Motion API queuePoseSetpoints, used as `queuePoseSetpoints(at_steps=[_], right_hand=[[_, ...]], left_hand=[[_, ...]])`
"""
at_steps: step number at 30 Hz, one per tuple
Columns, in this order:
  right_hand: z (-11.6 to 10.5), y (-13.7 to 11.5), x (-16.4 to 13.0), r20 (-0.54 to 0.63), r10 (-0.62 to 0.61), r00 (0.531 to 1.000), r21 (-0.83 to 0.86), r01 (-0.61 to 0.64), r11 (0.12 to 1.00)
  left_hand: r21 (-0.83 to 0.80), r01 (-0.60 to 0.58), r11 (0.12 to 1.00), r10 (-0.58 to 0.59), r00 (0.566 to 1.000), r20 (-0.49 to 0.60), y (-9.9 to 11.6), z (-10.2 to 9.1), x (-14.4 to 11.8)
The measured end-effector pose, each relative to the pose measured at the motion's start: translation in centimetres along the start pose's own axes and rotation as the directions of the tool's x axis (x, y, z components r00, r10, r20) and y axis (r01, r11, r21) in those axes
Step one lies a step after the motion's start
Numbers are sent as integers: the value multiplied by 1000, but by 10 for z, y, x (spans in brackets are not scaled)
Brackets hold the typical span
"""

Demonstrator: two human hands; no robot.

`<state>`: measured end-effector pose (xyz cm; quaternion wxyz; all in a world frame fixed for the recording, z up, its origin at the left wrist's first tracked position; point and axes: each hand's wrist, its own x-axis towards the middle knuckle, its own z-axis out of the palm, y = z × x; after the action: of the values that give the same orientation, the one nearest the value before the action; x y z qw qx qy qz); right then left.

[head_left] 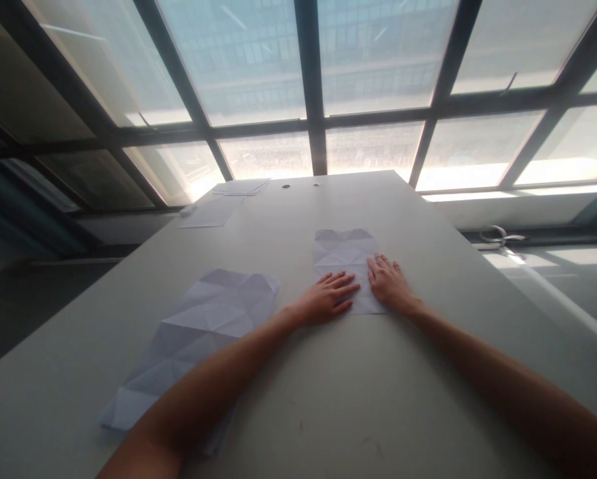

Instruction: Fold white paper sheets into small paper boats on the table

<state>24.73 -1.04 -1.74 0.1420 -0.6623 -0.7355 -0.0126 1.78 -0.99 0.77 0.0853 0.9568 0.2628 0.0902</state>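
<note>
A small sheet of white paper [345, 251] with crossing crease lines lies on the white table in front of me. My left hand [328, 297] rests on its lower left part, palm down with the fingers spread. On its right edge lies my right hand [389, 283], flat, fingers pointing away from me. Both hands cover parts of the sheet, and neither grips it. Left of my left hand is a larger creased paper [213, 319], its folds standing up in ridges; my left forearm hides part of it.
Flat white sheets [211, 211] lie at the table's far left corner. A small dark round thing [286, 186] sits near the far edge of the table [402, 219]. Tall framed windows [258, 60] stand behind it. To the right, a pale curved object [500, 236] lies beyond the table.
</note>
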Motion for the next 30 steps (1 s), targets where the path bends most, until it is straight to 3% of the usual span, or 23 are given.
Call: queuePoseSetpoints(at_steps=[10,13,15,18,25,30], right_hand=[[-5,-3,-1,-55,-28,998,26,30,999],[-9,-8,-2,-72,-225,972,132,233,964],[-8,-12,-3,-73,-381,922,242,386,890],[-3,-15,-4,-65,-493,868,346,483,804],[4,-8,-1,27,-332,943,208,319,925],[0,-8,-1,30,-197,980,87,193,977]], left_hand=[[-2,-2,1000,2,1000,-6,0,0,-1],[6,-15,1000,15,1000,-16,0,1,0],[16,-18,1000,18,1000,-25,1,1,1],[22,-11,1000,12,999,-43,1,2,2],[25,9,1000,-9,1000,2,0,2,2],[14,21,1000,-21,1000,14,0,2,1]])
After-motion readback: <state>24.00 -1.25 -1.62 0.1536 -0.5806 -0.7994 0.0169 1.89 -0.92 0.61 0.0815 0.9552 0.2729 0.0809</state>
